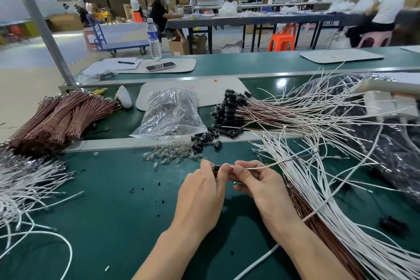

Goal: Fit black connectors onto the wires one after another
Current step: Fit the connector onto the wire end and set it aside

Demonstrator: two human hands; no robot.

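Over the green mat, my left hand [201, 191] pinches a small black connector [217, 168] between thumb and fingertips. Touching it from the right, my right hand [259, 180] pinches a thin wire [270, 165] that runs up and to the right. Loose black connectors [204, 140] lie just beyond my hands, beside a scatter of small clear parts [170, 157]. Wires with black connectors on their ends [234, 109] are piled at the centre right. White and brown wires [318, 188] fan out on the right.
A clear plastic bag of parts [170, 113] sits behind the clear pieces. Bundled brown wires [59, 118] lie at the left, loose white wires [25, 186] at the near left. A water bottle [154, 38], phone and papers are on the far belt. Other people work at tables behind.
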